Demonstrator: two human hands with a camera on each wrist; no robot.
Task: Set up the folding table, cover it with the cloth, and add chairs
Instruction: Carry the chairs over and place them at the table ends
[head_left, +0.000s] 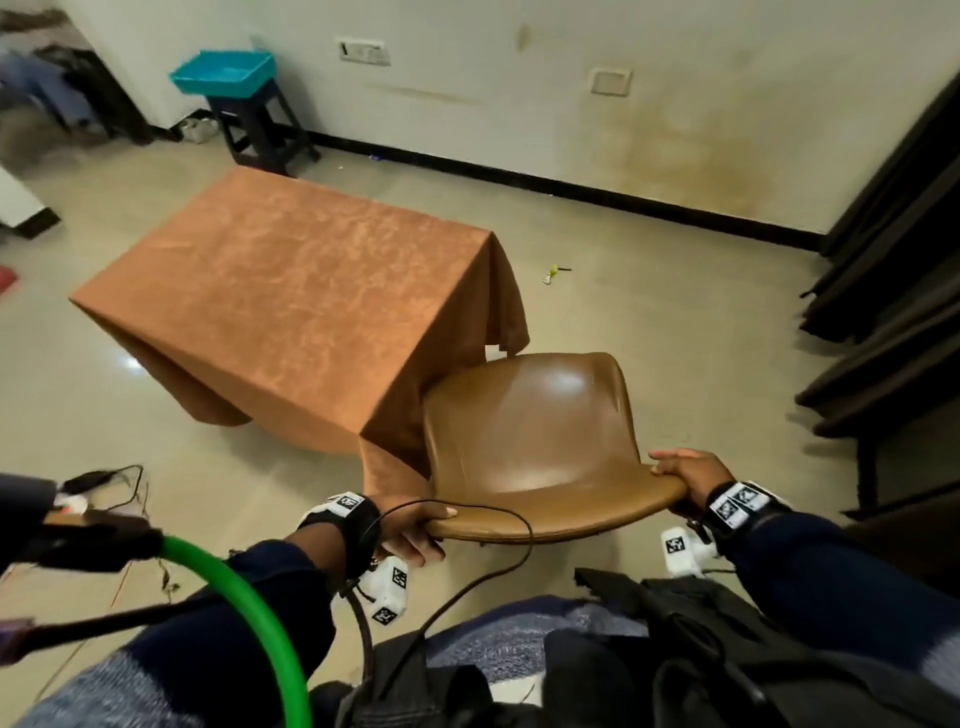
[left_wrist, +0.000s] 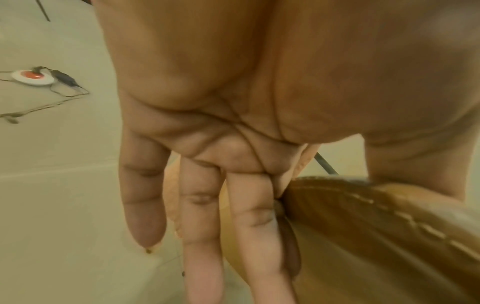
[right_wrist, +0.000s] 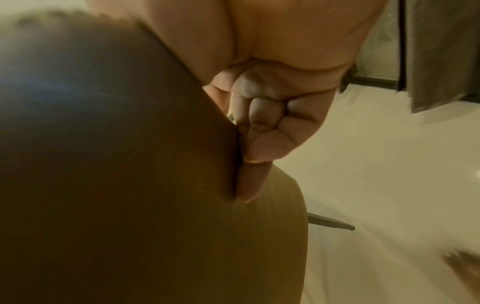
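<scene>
A brown cloth (head_left: 291, 291) covers the low table in the middle of the floor and hangs down its sides. A tan leather chair (head_left: 535, 431) stands at the table's near right corner, its seat partly under the hanging cloth. My left hand (head_left: 415, 535) grips the left end of the backrest's top edge, thumb on top and fingers underneath. My right hand (head_left: 685, 473) grips the right end. The left wrist view shows my fingers (left_wrist: 202, 205) lying along the stitched chair edge (left_wrist: 376, 236). In the right wrist view, curled fingers (right_wrist: 270, 123) press on the chair back (right_wrist: 130, 185).
A dark stool (head_left: 260, 124) bearing a teal tray (head_left: 223, 73) stands by the far wall. Dark curtains (head_left: 893, 260) line the right side. A green hoop (head_left: 249, 597) and cables (head_left: 119, 483) lie near left. A small object (head_left: 553, 273) lies beyond the table.
</scene>
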